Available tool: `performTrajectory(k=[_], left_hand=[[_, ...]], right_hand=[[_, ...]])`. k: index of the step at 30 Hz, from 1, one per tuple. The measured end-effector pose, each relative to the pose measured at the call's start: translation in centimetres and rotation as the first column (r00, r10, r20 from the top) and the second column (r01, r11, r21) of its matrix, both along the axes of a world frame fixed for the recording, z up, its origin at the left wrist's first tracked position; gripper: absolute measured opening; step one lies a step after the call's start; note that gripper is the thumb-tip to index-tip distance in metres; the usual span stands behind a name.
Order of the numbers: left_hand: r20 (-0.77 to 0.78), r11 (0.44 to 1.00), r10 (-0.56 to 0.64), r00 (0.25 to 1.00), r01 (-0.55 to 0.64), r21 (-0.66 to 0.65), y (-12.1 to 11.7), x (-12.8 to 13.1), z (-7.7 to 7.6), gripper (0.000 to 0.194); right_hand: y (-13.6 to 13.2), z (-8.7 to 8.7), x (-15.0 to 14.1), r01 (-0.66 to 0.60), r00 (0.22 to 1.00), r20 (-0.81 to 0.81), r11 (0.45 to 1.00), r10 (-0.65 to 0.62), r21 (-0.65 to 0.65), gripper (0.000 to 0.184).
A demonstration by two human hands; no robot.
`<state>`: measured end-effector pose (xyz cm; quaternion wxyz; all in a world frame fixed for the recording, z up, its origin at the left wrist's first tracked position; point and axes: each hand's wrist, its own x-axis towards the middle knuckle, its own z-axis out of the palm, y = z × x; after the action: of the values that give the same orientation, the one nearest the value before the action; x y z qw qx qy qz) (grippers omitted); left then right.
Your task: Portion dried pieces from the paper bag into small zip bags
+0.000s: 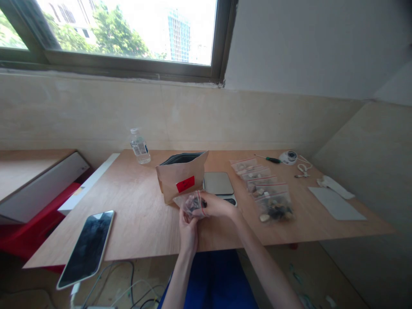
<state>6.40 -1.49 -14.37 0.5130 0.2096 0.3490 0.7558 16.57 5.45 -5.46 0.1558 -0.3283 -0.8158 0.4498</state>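
— Tiled wall [80, 111] under a window [128, 30], ply desk [135, 214] in front. What's in hand?

— One small zip bag [192, 205], held by both hands just above the desk's front edge, right in front of a kraft pouch [182, 182].

— Hands wide or narrow?

— Narrow. L hand [188, 234] cups the bag from below, R hand [216, 205] pinches across it near a red strip. Fingers closed on the plastic, both sides.

— Contents?

— Small stones, dark + pale, by the look; too crumpled to be sure. Similar stuff in the row of zip bags [273, 204] to the R, lying overlapped on the desk.

— Pouch?

— Upright, mouth open, black lining, red label [185, 184] on front. Digital scale [219, 183] just beside it.

— Step now?

— Bag held two-handed at the pouch's front. Can't tell if its zip's open. Any next move needs a firm pinch: lumpy, slippery load.

— Rest of desk?

— Water bottle [140, 146] back L, phone [86, 249] front L, screwdriver [268, 159] + round white gadget [288, 157] back R, grey sheet [336, 204] far R.
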Motion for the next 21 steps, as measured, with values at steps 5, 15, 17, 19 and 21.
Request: performTrajectory(k=[5,15,17,19,21], left_hand=[[0.009,0.999,-0.027,1.000,0.027,-0.028,0.1,0.0,0.4,0.041],[0.135,0.982,-0.187,0.973,0.189,-0.005,-0.5,-0.1,1.6,0.034],[0.139,0.985,-0.165,0.976,0.170,-0.024,-0.6,-0.1,1.4,0.032],[0.140,0.988,-0.144,0.980,0.150,-0.032,-0.6,-0.2,1.2,0.029],[0.146,0.990,-0.132,0.980,0.139,-0.036,-0.6,-0.2,1.0,0.027]], right_hand=[[0.3,-0.5,-0.4,0.109,0.991,-0.074,0.994,-0.110,-0.015,0.020],[0.2,-0.3,-0.7,0.139,0.974,-0.149,0.969,-0.170,-0.202,0.026],[0.2,-0.4,-0.4,0.066,0.985,-0.137,0.957,-0.108,-0.282,0.032],[0.2,-0.4,-0.1,-0.004,0.990,-0.133,0.945,-0.042,-0.326,0.039],[0.1,-0.2,0.1,-0.054,0.991,-0.136,0.938,0.007,-0.344,0.046]])
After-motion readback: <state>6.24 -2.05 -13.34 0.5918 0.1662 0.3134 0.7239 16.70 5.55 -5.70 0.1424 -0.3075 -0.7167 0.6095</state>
